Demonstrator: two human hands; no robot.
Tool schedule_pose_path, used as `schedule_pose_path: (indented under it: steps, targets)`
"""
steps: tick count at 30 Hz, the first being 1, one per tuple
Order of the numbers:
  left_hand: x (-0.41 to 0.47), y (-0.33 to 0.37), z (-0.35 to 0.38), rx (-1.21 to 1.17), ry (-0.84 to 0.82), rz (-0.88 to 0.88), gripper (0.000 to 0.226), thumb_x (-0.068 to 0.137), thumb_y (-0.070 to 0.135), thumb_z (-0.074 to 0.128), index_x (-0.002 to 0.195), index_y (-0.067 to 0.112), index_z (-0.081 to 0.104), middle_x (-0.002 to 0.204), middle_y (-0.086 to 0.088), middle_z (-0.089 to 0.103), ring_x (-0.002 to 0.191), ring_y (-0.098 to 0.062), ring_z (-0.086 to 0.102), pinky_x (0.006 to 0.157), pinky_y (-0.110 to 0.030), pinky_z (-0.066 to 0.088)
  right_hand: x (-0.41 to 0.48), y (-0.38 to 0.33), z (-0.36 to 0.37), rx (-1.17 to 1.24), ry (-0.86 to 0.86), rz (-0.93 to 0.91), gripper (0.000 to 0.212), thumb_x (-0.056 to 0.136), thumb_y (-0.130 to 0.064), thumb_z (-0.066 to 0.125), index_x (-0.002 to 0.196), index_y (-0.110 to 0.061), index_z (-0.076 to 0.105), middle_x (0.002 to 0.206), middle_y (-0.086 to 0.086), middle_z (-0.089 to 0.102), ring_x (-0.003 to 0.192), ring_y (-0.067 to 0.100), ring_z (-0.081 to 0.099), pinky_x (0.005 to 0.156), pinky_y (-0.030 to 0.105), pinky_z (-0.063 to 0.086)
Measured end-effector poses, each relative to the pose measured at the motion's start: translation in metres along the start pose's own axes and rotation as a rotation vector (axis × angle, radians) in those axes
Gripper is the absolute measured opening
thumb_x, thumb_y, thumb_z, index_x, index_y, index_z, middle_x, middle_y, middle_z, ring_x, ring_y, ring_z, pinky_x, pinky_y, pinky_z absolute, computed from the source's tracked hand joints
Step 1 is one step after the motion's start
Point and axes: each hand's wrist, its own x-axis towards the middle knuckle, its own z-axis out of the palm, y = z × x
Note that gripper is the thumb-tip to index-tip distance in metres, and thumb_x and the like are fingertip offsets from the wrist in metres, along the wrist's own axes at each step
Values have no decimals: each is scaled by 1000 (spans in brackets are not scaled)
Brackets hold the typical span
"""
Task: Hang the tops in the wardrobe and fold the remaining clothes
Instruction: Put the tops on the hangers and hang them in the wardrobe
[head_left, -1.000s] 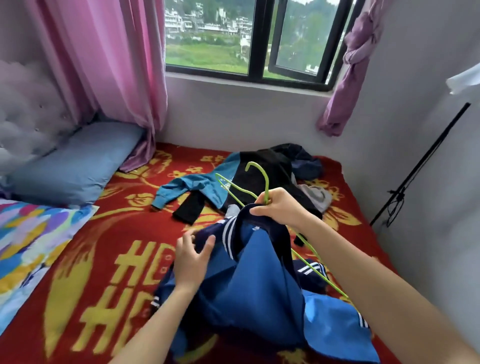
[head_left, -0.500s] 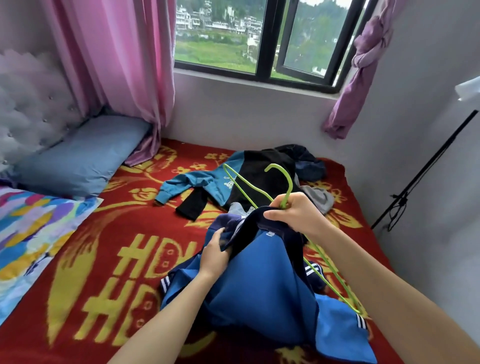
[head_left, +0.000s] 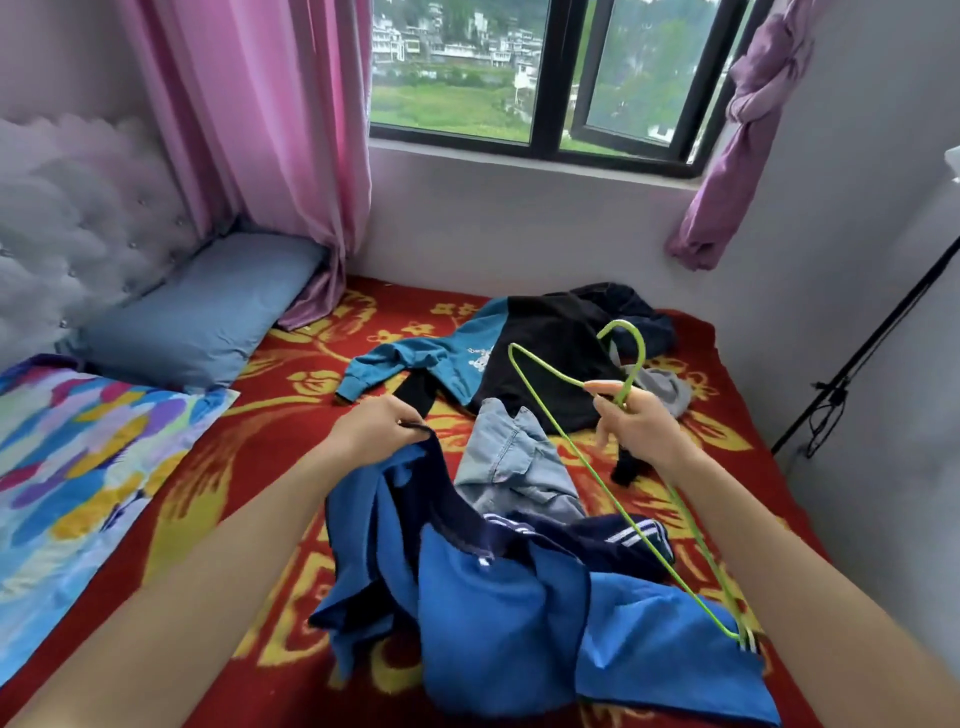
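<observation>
Our left hand (head_left: 371, 436) is pinching the dark collar of the blue jacket (head_left: 493, 597), whose body is trailing onto the red blanket (head_left: 291, 400); our right hand (head_left: 641, 434) is gripping the green hanger (head_left: 621, 323).

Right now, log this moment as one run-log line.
step: hanging top | left hand: pinches jacket collar | right hand: holds hanger below hook | jacket: on bed, not yet on hanger

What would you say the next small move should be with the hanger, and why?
Probably swing the hanger toward the collar and slip its free arm into the neck opening. The left hand pinches the collar up, the right hand grips the hanger near its top, and most of the hanger lies outside the jacket.
</observation>
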Motion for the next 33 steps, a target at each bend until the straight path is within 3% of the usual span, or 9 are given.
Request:
schedule_pose_path:
  steps: [7,11,15,20,23,25,26,30,33]
  targets:
    - [5,-6,-14,35,130,-182,19,92,29,56,82,20,69,67,1,61,64,-20,55,56,-30,35,-31,-24,-29,183,-355,33,22,96,-6,43,98,-5,65,40,-1,32,31,7,22,32,15,16]
    - [1,11,-11,101,184,-148,19,93,34,53,94,26,71,88,5,68,80,-17,60,61,-29,44,-35,-11,-12,-50,-423,99,18,97,-7,47,95,-7,64,37,-5,36,29,6,25,32,17,22]
    - [-11,44,-1,157,273,-33,24,95,35,50,107,27,69,109,5,66,101,-20,60,72,-31,47,-30,-1,14,-124,-314,61,16,96,-9,50,89,-6,64,35,-10,35,32,3,28,38,16,24]
    - [-32,86,24,-216,387,101,17,92,24,57,97,20,73,94,3,72,93,-17,64,79,-34,48,-35,2,67,-60,-44,-128,21,93,-6,52,78,3,63,37,-18,45,40,0,42,49,15,28]
    - [-40,97,17,-410,189,125,25,94,20,54,115,23,68,80,12,71,78,-4,65,70,-20,47,-33,2,65,181,52,-173,28,94,-2,49,70,13,52,36,-10,34,35,4,28,42,13,22]
    - [-46,98,5,-295,-83,106,33,96,33,48,128,29,56,78,7,68,70,-6,63,67,-22,50,-35,0,56,303,91,-206,35,95,-9,51,72,18,48,38,-9,32,36,1,24,42,9,28]
    - [-44,93,1,-163,-68,122,41,95,44,44,131,28,53,95,-1,69,85,-13,64,76,-29,52,-38,-1,50,336,98,-234,42,93,-16,54,73,20,47,38,-9,33,36,3,25,46,7,33]
    - [-23,80,-39,506,759,350,65,80,52,49,130,11,51,125,-21,54,112,-40,55,84,-55,49,-48,-12,28,418,72,-321,50,92,-20,54,76,27,49,38,-8,35,33,2,27,40,10,25]
    - [-8,102,-68,636,467,547,67,85,61,32,137,20,44,131,-11,55,125,-29,48,103,-49,35,-47,-22,17,450,62,-329,28,95,-1,44,78,13,61,35,-8,37,29,2,26,34,14,19]
